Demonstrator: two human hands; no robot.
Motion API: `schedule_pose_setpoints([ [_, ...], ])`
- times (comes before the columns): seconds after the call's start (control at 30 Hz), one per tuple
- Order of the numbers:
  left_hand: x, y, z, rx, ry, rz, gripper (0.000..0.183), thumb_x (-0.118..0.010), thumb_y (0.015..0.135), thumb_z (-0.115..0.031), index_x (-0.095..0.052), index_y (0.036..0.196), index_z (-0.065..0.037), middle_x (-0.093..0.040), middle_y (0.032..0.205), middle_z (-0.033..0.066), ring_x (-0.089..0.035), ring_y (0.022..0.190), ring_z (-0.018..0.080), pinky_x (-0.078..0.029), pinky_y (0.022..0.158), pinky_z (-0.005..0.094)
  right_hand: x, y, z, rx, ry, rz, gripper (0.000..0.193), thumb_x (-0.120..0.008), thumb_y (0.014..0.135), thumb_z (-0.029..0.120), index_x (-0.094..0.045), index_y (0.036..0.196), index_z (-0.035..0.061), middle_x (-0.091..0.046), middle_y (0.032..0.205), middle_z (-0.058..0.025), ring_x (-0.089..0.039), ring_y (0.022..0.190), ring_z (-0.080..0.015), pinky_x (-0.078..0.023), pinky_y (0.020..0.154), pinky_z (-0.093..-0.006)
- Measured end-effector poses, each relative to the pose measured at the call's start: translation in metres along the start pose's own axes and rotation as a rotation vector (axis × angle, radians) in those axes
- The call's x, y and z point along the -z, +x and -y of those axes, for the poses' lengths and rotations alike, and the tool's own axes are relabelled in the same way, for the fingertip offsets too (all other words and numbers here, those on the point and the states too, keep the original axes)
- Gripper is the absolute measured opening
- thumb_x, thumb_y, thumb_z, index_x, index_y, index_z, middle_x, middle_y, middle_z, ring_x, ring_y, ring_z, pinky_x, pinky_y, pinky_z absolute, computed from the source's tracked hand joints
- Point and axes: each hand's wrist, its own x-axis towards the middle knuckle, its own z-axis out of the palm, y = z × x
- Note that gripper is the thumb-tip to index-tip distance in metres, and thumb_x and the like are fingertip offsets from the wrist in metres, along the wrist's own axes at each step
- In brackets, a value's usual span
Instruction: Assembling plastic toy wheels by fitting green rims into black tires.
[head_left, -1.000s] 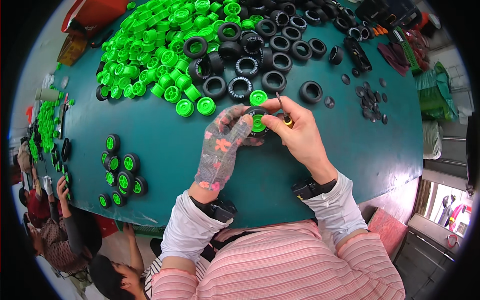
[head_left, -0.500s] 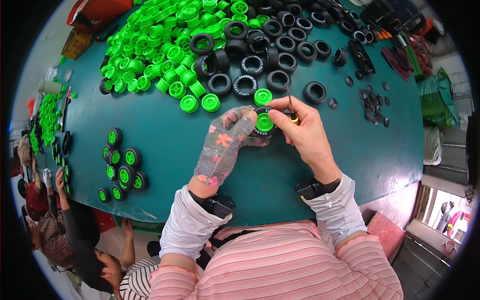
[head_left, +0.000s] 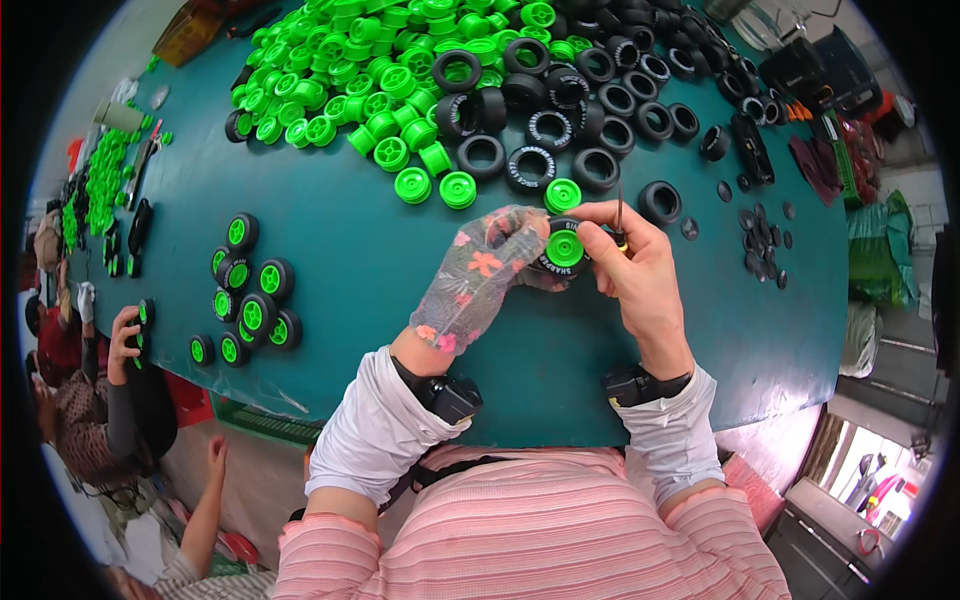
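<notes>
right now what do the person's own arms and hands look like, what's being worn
The left hand wears a thin, see-through glove printed with pink and orange flowers; the right hand is bare. Both forearms are covered by loose white sleeves gathered at the wrists, over a pink-and-white striped top. A small black device is strapped at each wrist.

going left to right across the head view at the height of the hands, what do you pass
finished wheels → left hand in a floral glove → wheel being held → right hand with a thin tool → small black caps
</notes>
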Motion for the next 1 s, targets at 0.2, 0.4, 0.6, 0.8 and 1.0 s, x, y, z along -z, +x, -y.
schedule_pose_setpoints([
  [0.2, 0.007, 0.001, 0.004, -0.017, 0.081, 0.005, 0.036, -0.066, 0.098, -0.027, -0.060, 0.120, 0.001, -0.064, 0.109, 0.0078, -0.066, 0.096, 0.0172, -0.061, 0.075, 0.0344, -0.004, 0.000, -0.002, -0.020, 0.071, 0.011, 0.017, -0.066, 0.094, 0.015, -0.070, 0.108, 0.0056, -0.056, 0.069, 0.0048, -0.044, 0.051, -0.0018, -0.033, 0.047, -0.0199],
  [0.4, -0.006, -0.001, -0.009, 0.085, -0.063, 0.051, 0.037, -0.067, 0.097, -0.019, -0.056, 0.128, -0.001, -0.064, 0.113, 0.0062, -0.066, 0.097, 0.0166, -0.059, 0.081, 0.0313, -0.008, -0.001, -0.004, 0.453, -0.205, -0.024, 0.032, -0.076, 0.083, 0.002, -0.067, 0.113, -0.0007, -0.060, 0.109, -0.0002, -0.040, 0.070, -0.0044, -0.033, 0.061, -0.0210],
  [0.6, -0.006, 0.002, -0.004, -0.204, 0.190, 0.110, 0.058, -0.069, 0.090, -0.002, -0.047, 0.143, -0.005, -0.058, 0.133, 0.0050, -0.058, 0.116, 0.0135, -0.049, 0.097, 0.0276, -0.002, 0.001, 0.001, 0.094, 0.019, -0.076, 0.025, -0.073, 0.090, 0.011, -0.065, 0.111, 0.0008, -0.064, 0.095, -0.0001, -0.046, 0.065, -0.0018, -0.036, 0.053, -0.0184],
  [0.8, -0.014, -0.002, -0.005, -0.179, 0.270, 0.087, 0.053, -0.062, 0.094, -0.003, -0.045, 0.145, -0.005, -0.055, 0.140, 0.0067, -0.054, 0.122, 0.0143, -0.045, 0.102, 0.0270, -0.015, -0.004, -0.001, 0.106, 0.067, -0.039, 0.027, -0.072, 0.093, 0.021, -0.062, 0.109, 0.0002, -0.064, 0.092, -0.0008, -0.051, 0.065, -0.0020, -0.039, 0.050, -0.0184],
  [1.0, -0.005, 0.005, -0.001, -0.152, -0.121, 0.026, 0.037, -0.060, 0.097, -0.004, -0.052, 0.133, 0.001, -0.060, 0.126, 0.0120, -0.060, 0.118, 0.0220, -0.053, 0.103, 0.0391, -0.013, -0.005, -0.005, 0.255, -0.259, -0.146, 0.010, -0.055, 0.102, 0.010, -0.059, 0.109, 0.0044, -0.056, 0.073, -0.0045, -0.050, 0.060, -0.0108, -0.042, 0.056, -0.0267],
])
